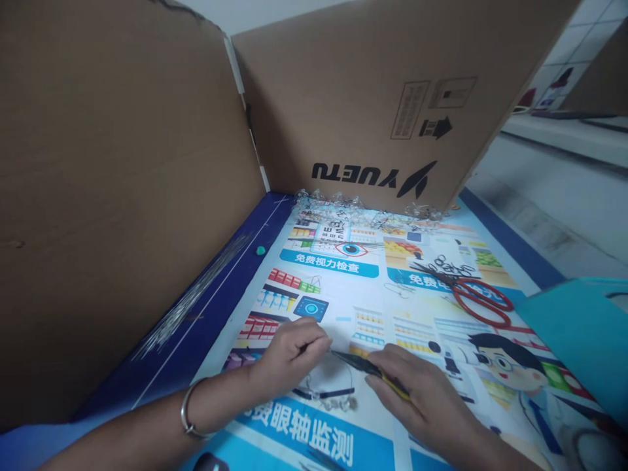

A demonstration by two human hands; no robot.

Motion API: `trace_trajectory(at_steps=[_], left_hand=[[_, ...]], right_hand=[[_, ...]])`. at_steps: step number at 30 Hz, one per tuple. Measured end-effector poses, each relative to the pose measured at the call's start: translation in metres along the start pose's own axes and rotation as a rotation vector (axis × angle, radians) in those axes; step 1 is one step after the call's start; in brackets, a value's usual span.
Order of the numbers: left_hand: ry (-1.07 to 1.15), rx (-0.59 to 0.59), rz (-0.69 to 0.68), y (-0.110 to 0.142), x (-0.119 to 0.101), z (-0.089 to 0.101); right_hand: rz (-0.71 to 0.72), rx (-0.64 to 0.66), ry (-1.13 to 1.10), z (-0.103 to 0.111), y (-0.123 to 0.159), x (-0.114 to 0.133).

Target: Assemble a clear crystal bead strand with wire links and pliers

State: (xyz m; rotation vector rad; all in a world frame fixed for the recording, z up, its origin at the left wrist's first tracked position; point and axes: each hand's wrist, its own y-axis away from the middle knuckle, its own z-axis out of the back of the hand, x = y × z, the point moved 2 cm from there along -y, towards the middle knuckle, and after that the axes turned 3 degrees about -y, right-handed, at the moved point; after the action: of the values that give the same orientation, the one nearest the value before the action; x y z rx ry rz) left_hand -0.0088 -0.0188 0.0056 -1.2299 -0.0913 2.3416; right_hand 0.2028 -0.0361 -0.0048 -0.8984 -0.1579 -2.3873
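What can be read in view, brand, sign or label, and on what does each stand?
"YUETU", upside down, and an arrow sign: cardboard panel.
"免费视力检查": blue banner on the printed sheet.
"免费", the rest partly covered by the scissors: banner on its right.
"费眼轴监测", start hidden: lower banner.
Too small or blurred: the panel's boxed print, the eye chart's smaller rows, the bottle's label.

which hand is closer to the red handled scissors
Right. The right hand, around the pliers, is left of the scissors and closer to you; the left hand is farther left, past the pliers' tip.
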Motion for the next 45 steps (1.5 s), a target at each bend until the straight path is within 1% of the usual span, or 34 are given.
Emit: trace_trajectory(at_steps=[3,5,7,9,11,13,14,18,21,24,27,34,39,45], left_hand=[[-0.029,-0.088,-0.031,0.003,-0.003,-0.001],[-0.018,-0.133,-0.004,0.004,-0.003,-0.001],[0.017,-0.15,0.042,0.005,-0.004,-0.003],[0.061,-0.146,0.09,0.006,-0.005,-0.004],[0.1,-0.137,0.131,0.006,-0.007,-0.006],[0.129,-0.128,0.161,0.007,-0.008,-0.006],[0.137,-0.126,0.169,0.007,-0.009,-0.006],[0.121,-0.134,0.163,0.008,-0.008,-0.005],[0.061,-0.158,0.13,0.01,-0.008,-0.006],[0.011,-0.179,0.083,0.012,-0.007,-0.007],[-0.016,-0.183,0.044,0.013,-0.006,-0.008],[-0.123,-0.179,-0.083,0.019,-0.006,-0.011],[-0.224,-0.155,-0.157,0.023,-0.008,-0.011],[-0.234,-0.147,-0.199,0.022,-0.008,-0.011]], right_hand=[[-0.041,-0.039,-0.074,0.0,-0.001,0.002],[-0.115,-0.092,-0.13,-0.001,-0.002,0.004],[-0.222,-0.145,-0.185,-0.005,-0.004,0.007],[-0.311,-0.163,-0.255,-0.009,-0.006,0.01],[-0.335,-0.171,-0.302,-0.012,-0.006,0.01],[-0.29,-0.187,-0.265,-0.01,-0.005,0.009],[-0.244,-0.202,-0.215,-0.008,-0.004,0.007],[0.023,-0.3,0.118,0.005,0.003,0.006],[0.165,-0.343,0.391,0.011,0.007,0.015],[0.243,-0.362,0.528,0.011,0.007,0.027],[0.276,-0.378,0.587,0.008,0.008,0.032],[0.255,-0.364,0.711,0.004,0.012,0.032],[0.28,-0.355,0.8,0.004,0.013,0.034],[0.296,-0.341,0.773,0.003,0.015,0.031]])
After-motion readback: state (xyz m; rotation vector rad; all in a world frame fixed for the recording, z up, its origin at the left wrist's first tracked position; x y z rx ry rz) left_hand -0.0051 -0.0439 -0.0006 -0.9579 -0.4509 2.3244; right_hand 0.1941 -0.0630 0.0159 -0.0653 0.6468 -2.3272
